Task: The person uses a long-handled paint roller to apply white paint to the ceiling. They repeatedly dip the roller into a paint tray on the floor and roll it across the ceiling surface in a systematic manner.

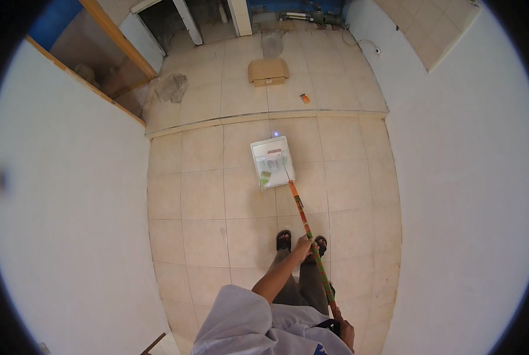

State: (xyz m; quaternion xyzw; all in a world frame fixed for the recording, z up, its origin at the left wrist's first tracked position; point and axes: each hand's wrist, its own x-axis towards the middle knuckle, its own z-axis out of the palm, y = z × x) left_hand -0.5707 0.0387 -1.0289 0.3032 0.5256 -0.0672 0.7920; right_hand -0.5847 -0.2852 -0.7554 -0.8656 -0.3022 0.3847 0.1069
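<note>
Two-handed on a long striped pole (303, 220), gripping mid-shaft with a curled left hand (303, 247), nearer the white tray (267, 147), and back end with a curled right hand (346, 333), basically aiming it forward, slightly left, across the tiled floor (203, 195).

1. I have room over the floor tiles (202, 195) on either side of my pole (303, 216).
2. Ahead stand the white tray (264, 148), a low step (240, 120) and a cardboard box (268, 70).
3. White walls (81, 177) hem me in left and right.
</note>
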